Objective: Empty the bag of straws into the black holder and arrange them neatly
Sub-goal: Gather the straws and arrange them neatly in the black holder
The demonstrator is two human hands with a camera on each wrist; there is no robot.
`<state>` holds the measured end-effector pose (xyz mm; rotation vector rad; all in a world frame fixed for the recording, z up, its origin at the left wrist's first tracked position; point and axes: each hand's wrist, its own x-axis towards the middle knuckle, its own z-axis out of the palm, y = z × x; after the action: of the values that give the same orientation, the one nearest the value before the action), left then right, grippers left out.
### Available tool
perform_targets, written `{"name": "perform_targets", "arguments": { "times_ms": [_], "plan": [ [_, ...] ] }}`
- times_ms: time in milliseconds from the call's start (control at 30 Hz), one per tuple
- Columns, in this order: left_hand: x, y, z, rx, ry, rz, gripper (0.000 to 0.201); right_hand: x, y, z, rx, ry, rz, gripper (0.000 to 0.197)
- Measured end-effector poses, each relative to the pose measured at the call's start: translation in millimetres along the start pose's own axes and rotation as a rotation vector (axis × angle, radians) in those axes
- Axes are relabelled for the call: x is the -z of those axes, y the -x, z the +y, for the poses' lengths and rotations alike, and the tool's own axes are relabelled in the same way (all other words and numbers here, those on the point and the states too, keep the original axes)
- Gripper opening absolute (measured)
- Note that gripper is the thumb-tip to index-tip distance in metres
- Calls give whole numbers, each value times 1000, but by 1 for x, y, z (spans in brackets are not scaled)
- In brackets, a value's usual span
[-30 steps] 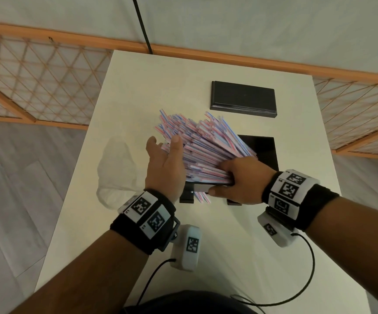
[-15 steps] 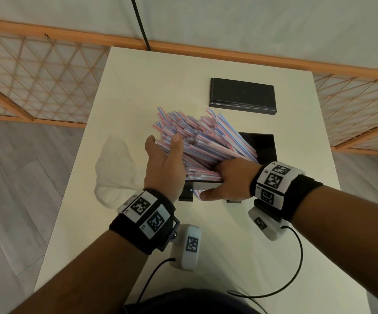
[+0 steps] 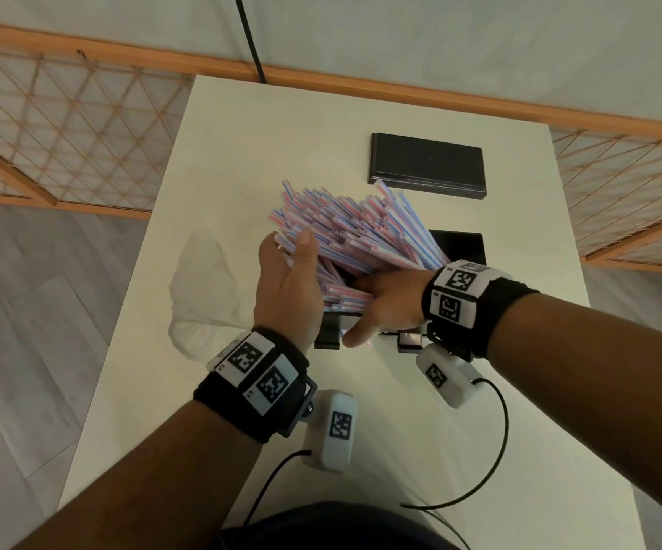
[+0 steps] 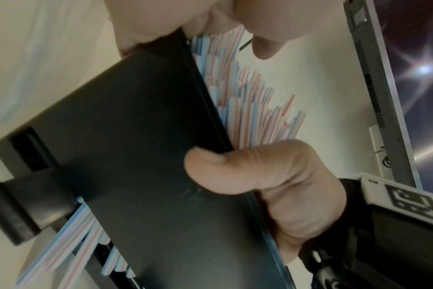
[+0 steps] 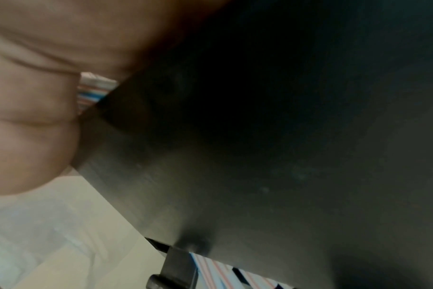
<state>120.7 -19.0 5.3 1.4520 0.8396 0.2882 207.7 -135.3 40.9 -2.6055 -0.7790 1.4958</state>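
— Centre of the head view?
— Striped straws [image 3: 355, 236], a thick bundle fanning toward the upper left, lower ends down in the black holder [image 3: 458, 248] at centre right on the white table [image 3: 242, 129].
— Left hand [image 3: 287, 289]?
— Pressed flat against the bundle's left side, fingers straight and together, thumb up along the straws. Gripping nothing.
— Right hand [image 3: 390, 303]?
— Curled over the holder's near edge at centre, thumb [image 4: 210, 170] pressed on the outer black wall [image 4: 136, 136] in the left wrist view, fingers reaching inside among the straws. Exactly how those fingers lie: cannot tell, hidden by the bundle.
— Lower part of the holder?
— A few straw ends [image 4: 62, 244] poking out under the front wall, lower left of the left wrist view; same stripes [image 5: 223, 273] along the bottom edge of the right wrist view.
— Elsewhere?
— Clear plastic bag [image 3: 202, 283] lying slack at centre left, just beside the left hand. Flat black lid [image 3: 426, 164] at upper centre, apart from the holder.
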Motion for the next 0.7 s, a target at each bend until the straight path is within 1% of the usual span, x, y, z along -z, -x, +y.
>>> {"name": "perform_targets", "arguments": {
  "times_ms": [33,133,233,300,333,400,467,567,700],
  "plan": [
    [0,0,-1,5,-3,0,53,1,1,0,-7,-6,-1,89],
    [0,0,-2,19,13,-1,71,2,2,0,1,-22,-6,85],
    [0,1,0,12,41,-15,75,2,0,-2,17,-16,3,85],
    [0,1,1,8,48,-27,76,3,-3,-4,32,2,-7,90],
    [-1,1,0,-2,50,-31,72,3,-4,-5,43,19,-12,92],
    [-1,2,0,-36,31,-33,57,5,-6,-6,71,53,-10,91],
    [-2,2,0,-62,11,-35,50,7,-7,-7,79,65,-26,93],
    [-1,2,-2,-104,-37,-35,46,5,-9,-8,82,66,-30,95],
    [0,-3,-7,-169,-96,-29,47,4,-9,-9,108,32,23,80]
  ]
}}
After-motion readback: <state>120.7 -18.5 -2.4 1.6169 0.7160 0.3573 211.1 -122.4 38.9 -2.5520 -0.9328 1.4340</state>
